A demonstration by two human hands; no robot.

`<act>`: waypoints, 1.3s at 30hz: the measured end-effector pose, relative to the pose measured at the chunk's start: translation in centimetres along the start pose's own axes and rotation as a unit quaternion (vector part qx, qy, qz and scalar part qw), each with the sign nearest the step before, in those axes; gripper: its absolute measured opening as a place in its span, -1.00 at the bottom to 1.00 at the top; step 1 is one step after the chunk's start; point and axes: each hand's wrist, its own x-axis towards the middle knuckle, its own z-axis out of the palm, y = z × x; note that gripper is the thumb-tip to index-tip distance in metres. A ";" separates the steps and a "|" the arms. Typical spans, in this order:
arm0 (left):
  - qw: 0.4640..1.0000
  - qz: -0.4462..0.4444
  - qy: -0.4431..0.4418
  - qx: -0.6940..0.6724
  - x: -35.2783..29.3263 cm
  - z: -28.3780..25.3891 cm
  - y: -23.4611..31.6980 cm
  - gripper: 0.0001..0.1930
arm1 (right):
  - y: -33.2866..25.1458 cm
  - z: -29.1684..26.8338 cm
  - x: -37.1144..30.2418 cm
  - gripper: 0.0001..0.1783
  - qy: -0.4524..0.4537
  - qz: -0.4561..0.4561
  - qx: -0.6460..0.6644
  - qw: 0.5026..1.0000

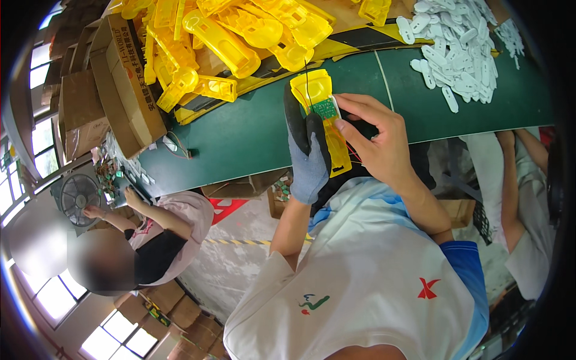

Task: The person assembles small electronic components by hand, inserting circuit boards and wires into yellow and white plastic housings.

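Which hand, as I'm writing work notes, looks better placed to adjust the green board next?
Probably the right hand: its bare fingertips are right beside the green board, while the gloved left hand is busy holding the yellow case.

The scene is viewed from the person's head, through the left of two fisheye cameras. The lens is aimed down past the white shirt [372, 270] at the left hand [308, 161] and right hand [386, 139], seen from close above; the green counter [240, 144] is shown beyond, with straight edges bent toward the rim.
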 end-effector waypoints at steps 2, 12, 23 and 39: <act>1.000 -0.003 0.010 -0.021 0.2 0.8 0.9 -0.44 | -0.1 0.1 -0.2 -0.62 -0.003 -0.016 -0.027 0.999; 0.994 0.040 0.105 -0.003 0.7 2.3 2.3 -0.40 | 0.1 1.4 -0.9 -0.59 0.039 0.020 -0.011 0.999; 0.998 0.014 0.046 0.032 1.4 1.9 2.3 -0.62 | -0.5 1.8 -0.8 -0.60 0.056 -0.091 -0.155 0.982; 0.999 -0.026 0.035 -0.006 2.0 1.8 2.4 -0.79 | -0.9 1.3 0.5 -0.62 0.029 0.026 -0.084 0.996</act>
